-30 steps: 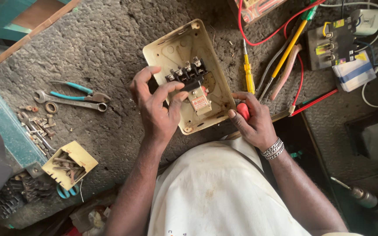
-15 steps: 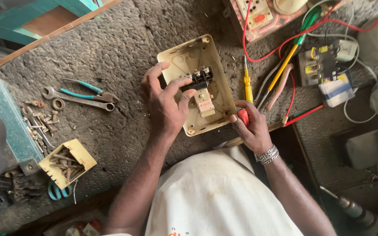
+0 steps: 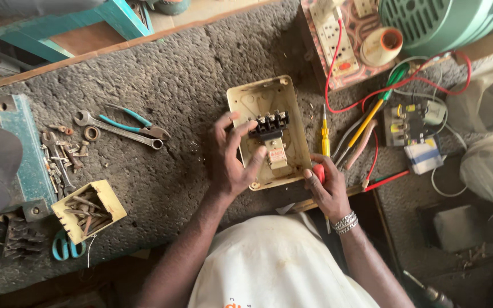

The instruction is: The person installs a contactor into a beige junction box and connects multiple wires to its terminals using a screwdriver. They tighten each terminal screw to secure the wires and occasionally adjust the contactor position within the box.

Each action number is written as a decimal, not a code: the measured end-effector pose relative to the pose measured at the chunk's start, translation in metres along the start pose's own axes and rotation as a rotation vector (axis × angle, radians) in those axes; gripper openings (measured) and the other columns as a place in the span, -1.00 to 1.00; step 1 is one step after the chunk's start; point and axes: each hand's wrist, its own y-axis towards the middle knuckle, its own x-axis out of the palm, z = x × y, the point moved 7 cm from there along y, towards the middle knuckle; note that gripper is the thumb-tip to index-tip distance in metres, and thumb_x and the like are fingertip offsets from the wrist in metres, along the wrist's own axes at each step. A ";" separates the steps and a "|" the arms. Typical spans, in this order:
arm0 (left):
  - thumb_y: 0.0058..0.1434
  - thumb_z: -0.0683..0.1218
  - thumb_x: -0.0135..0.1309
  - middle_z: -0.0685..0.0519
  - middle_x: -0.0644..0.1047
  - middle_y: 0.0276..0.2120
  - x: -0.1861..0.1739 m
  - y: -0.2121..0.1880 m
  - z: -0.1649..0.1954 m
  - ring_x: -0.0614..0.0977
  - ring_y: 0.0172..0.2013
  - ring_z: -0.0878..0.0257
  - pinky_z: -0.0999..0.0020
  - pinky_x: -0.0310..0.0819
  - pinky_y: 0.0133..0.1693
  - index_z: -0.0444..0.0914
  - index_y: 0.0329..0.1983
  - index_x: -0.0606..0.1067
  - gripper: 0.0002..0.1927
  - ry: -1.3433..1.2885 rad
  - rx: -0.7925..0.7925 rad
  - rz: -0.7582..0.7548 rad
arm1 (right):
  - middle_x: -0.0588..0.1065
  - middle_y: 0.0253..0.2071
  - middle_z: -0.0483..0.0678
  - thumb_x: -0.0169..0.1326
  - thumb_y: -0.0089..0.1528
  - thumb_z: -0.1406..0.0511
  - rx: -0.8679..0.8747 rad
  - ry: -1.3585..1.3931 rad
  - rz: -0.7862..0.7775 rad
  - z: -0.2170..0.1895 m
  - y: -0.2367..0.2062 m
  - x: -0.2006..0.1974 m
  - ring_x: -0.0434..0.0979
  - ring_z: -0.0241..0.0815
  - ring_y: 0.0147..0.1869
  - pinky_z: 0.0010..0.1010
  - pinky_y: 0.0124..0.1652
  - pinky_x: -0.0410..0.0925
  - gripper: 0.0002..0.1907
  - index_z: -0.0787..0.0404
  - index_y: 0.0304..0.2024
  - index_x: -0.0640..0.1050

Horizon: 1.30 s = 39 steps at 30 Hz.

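A cream switch box (image 3: 258, 97) lies open on the rough grey bench. Inside it sit a black terminal block (image 3: 270, 122) and a pale switch piece below that. My left hand (image 3: 232, 159) grips the box from the left, thumb inside it and fingertips pressing on the block. My right hand (image 3: 331, 194) rests at the box's lower right edge, closed around a red tool handle (image 3: 318, 171); the tool's tip is hidden. A yellow tester screwdriver (image 3: 325, 137) lies just right of the box.
A wrench (image 3: 115, 131) and teal-handled pliers (image 3: 128, 117) lie to the left, above a yellow tray of screws (image 3: 87, 211) and teal scissors (image 3: 63, 246). To the right are a socket board (image 3: 343, 40), red wires, a breaker unit (image 3: 409, 122) and a green fan housing (image 3: 440, 23).
My head view has drifted, so the bench appears lower and further right. My left fingers have shifted slightly on the terminal block. The right hand keeps its hold on the red handle.
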 end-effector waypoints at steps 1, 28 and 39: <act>0.30 0.19 0.13 -0.16 0.25 0.29 0.000 -0.003 0.000 0.29 0.34 0.01 -0.09 0.23 0.34 -0.20 0.26 0.40 -0.42 -0.073 0.004 0.035 | 0.47 -0.51 -0.17 0.11 0.33 0.18 0.020 0.017 -0.002 0.002 0.000 0.000 0.40 -0.43 -0.49 -0.57 -0.49 0.28 -0.58 0.23 0.18 0.46; 0.19 -0.02 0.10 -0.28 0.16 0.47 -0.011 0.003 0.007 0.17 0.48 -0.17 -0.10 0.02 0.48 -0.24 0.06 0.64 -0.59 -0.226 0.025 0.093 | 0.28 -0.51 -0.02 0.05 0.46 0.10 -0.804 0.879 -0.209 -0.212 0.040 0.004 0.17 -0.32 -0.54 -0.47 -0.51 0.18 -0.68 0.20 -0.09 0.32; 0.18 0.01 0.08 -0.26 0.08 0.47 -0.004 0.003 0.002 0.10 0.50 -0.17 -0.16 -0.01 0.49 -0.24 0.05 0.60 -0.59 -0.228 -0.005 0.047 | 0.32 -0.47 -0.01 0.04 0.44 0.10 -0.855 0.849 -0.225 -0.210 0.034 -0.006 0.21 -0.30 -0.55 -0.45 -0.52 0.20 -0.68 0.21 -0.09 0.36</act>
